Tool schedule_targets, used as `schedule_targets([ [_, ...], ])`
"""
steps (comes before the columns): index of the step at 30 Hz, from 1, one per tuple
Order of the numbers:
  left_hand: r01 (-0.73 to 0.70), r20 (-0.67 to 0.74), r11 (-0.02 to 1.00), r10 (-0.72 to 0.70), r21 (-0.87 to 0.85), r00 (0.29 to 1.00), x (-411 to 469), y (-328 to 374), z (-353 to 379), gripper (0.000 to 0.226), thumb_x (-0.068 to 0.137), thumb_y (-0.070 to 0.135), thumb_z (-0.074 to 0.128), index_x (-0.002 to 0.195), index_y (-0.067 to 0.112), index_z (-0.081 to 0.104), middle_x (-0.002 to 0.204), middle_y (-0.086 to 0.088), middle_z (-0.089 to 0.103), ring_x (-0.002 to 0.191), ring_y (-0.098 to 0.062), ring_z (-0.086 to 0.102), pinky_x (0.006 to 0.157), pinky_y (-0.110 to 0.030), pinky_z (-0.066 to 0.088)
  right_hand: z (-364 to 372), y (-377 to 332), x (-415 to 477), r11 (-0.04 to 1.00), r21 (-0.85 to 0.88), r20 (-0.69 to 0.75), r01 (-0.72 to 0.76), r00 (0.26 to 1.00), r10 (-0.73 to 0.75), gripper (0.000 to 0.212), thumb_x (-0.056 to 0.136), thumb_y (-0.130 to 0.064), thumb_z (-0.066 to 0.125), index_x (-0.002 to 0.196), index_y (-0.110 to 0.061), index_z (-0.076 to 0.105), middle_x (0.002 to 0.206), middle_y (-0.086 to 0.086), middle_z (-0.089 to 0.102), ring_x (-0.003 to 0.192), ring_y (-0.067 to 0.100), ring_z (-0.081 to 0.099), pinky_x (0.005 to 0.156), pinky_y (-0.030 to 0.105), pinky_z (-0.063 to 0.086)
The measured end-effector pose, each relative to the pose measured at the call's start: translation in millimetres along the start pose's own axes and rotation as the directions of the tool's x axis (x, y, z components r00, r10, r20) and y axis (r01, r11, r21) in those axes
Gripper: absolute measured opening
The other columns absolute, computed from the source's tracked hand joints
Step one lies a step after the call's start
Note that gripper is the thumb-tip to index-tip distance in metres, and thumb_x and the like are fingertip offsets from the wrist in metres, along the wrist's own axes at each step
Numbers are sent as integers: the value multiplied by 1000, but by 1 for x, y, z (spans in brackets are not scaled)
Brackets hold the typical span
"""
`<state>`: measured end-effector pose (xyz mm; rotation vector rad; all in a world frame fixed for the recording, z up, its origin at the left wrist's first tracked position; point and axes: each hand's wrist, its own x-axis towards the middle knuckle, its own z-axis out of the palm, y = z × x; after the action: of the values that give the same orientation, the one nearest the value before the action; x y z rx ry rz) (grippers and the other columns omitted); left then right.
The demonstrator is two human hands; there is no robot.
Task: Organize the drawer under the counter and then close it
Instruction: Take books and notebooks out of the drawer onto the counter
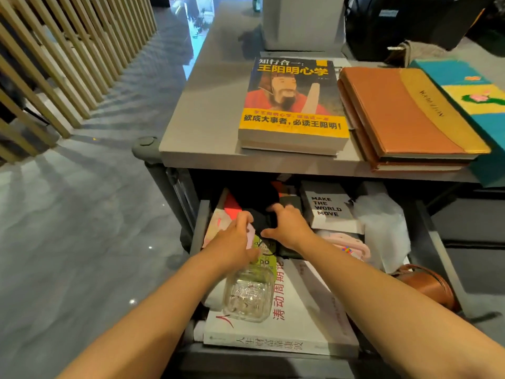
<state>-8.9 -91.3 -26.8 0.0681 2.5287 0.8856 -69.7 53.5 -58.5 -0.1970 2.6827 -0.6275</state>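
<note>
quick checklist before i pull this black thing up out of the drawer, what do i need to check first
1. Grip: left hand and right hand both have fingers curled on the black bundle: ok.
2. Drawer pulled out far enough to lift upward: ok.
3. Glass jar lies loose on the white book, right under the left forearm, so it could get knocked: not ok.
4. Black bundle free of the things under and behind it: cannot tell, its back end is in shadow under the counter.
5. Orange notebooks sit at the counter's front edge, above the drawer: not ok, mind them when lifting.
</note>
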Motion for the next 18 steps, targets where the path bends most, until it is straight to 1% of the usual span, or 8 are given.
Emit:
schedule_targets([
  [3, -157, 267, 987, 158, -22, 951, -11, 4, -3, 65, 79, 55, 63, 130, 34, 28, 137, 6, 46, 112, -11, 51, 94, -30, 45, -12, 7, -22, 995, 26, 75, 99, 992, -101, 64, 82, -26, 69, 135, -10, 36, 134, 11, 39, 125, 25, 42, 103, 32, 37],
  [6, -373, 481, 911, 252, 173, 839, -23, 4, -3, 87, 64, 63, 71, 135, 37, 30, 138, 14, 41, 119, -7, 42, 96, -27, 38, -24, 24, -65, 970, -30, 330, 243, 918, -220, 51, 88, -23, 60, 130, -13, 33, 121, 4, 46, 102, 14, 51, 89, 27, 43],
  [8, -452, 480, 837, 273, 309, 834, -25, 3, 0, 89, 63, 55, 76, 136, 32, 32, 139, 13, 39, 123, -10, 37, 102, -31, 35, -28, 34, -90, 956, -81, 491, 282, 846, -208, 51, 88, -29, 59, 129, -17, 31, 106, -6, 50, 86, 6, 50, 78, 23, 41],
  [9, -454, 462, 822, 274, 342, 844, -26, 4, 2, 86, 65, 51, 77, 136, 30, 33, 138, 11, 41, 122, -12, 39, 102, -32, 36, -30, 37, -99, 956, -97, 546, 276, 818, -180, 57, 85, -36, 63, 129, -19, 30, 106, -7, 52, 89, 8, 51, 80, 24, 43],
  [12, -434, 440, 829, 263, 352, 859, -24, 6, 4, 80, 71, 46, 75, 137, 26, 33, 134, 6, 45, 118, -16, 44, 95, -29, 38, -26, 41, -115, 958, -135, 651, 251, 752, -105, 91, 71, -51, 73, 139, -24, 19, 131, -1, 51, 114, 18, 50, 99, 31, 42],
  [14, -416, 424, 841, 256, 346, 869, -22, 10, 4, 81, 72, 45, 74, 137, 24, 32, 134, 4, 45, 117, -17, 45, 91, -27, 37, -21, 42, -120, 941, -150, 659, 304, 740, -134, 106, 71, -52, 73, 147, -24, 5, 151, 0, 29, 131, 20, 38, 109, 28, 33],
  [16, -409, 373, 839, 273, 359, 887, -18, 16, 5, 82, 71, 46, 75, 137, 23, 32, 134, 3, 45, 118, -19, 46, 94, -30, 41, -19, 42, -120, 917, -175, 644, 359, 746, -169, 105, 72, -49, 73, 149, -22, 6, 156, -1, 18, 134, 18, 35, 107, 24, 31],
  [18, -409, 323, 827, 294, 387, 900, -13, 26, 9, 83, 70, 47, 75, 137, 22, 32, 135, 0, 45, 119, -22, 46, 95, -37, 44, -19, 41, -120, 900, -189, 643, 393, 742, -190, 97, 73, -43, 74, 148, -22, 17, 149, 3, 32, 118, 14, 46, 94, 22, 37],
])
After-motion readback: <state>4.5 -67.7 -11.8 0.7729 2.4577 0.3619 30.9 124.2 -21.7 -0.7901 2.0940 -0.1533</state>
